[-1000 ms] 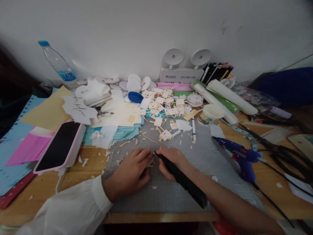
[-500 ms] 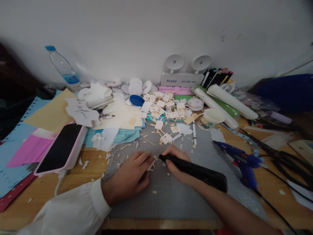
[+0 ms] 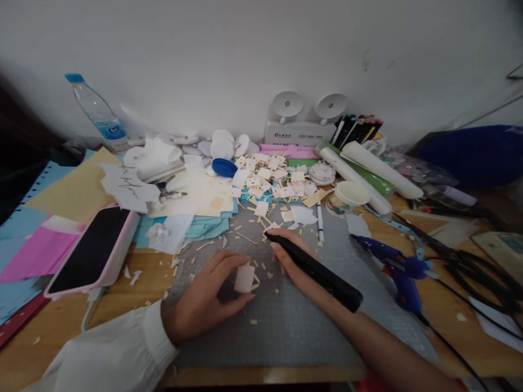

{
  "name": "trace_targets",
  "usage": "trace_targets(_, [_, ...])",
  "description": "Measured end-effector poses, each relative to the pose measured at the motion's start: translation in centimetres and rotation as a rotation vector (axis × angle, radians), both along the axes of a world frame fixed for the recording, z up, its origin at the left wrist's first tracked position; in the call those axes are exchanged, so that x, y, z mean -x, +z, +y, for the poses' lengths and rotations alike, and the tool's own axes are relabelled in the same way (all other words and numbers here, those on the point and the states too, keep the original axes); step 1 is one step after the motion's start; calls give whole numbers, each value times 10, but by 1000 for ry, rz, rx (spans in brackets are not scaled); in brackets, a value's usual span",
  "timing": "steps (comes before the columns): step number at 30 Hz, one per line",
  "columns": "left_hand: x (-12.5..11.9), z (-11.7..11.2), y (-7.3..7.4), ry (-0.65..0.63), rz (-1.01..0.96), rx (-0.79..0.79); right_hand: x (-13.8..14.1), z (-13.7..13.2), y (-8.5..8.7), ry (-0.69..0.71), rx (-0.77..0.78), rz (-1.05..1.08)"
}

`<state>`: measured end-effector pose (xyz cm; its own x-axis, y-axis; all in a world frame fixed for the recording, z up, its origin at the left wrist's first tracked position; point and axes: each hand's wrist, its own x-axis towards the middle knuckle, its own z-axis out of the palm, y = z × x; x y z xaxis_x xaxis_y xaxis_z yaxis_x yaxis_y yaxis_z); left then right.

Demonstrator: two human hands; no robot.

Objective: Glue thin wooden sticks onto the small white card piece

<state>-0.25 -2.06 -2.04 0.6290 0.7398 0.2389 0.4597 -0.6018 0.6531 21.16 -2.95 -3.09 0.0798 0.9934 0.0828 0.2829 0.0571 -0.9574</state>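
My left hand (image 3: 208, 299) has its thumb and fingertips at opposite edges of a small white paper square (image 3: 244, 279), from which a thin cream strip loops out on the right. The square is just over the grey cutting mat (image 3: 302, 337). My right hand (image 3: 295, 255) is closed around a long black tool (image 3: 318, 272) with a narrow tip; its exact kind is not clear. The tool's tip points up and left, close to a paper piece on the mat. Behind both hands lies a heap of small white paper squares with strip limbs (image 3: 259, 179), some with drawn faces.
At right rest a blue glue gun (image 3: 392, 261), black scissors (image 3: 461, 261) and a paper cup (image 3: 347, 197). A phone (image 3: 93, 247) lies at left, with a water bottle (image 3: 96, 111) behind. A white marker (image 3: 320, 223) lies on the mat among paper scraps.
My left hand has opened out from its flatter pose, and the paper square now shows between thumb and fingers. My right hand has moved up and away with the black tool.
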Motion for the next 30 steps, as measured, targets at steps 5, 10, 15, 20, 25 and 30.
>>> trace_targets(5, [2,0,-9,122,-197,175,1,-1,-1,-11,17,-32])
trace_targets(10, [-1,2,-7,257,-364,354,0,-1,-4,-13,-16,-50])
trace_targets(15, [-3,5,-1,301,-422,546,0,-3,-3,3,-55,-75])
trace_targets(20, [-4,3,2,291,-401,609,-1,-4,-3,16,-30,-49])
trace_targets(25, [-5,5,5,263,-480,673,-3,-5,1,61,-38,-34])
trace_targets(30, [-6,8,8,254,-594,825,-1,-6,2,48,-26,-11])
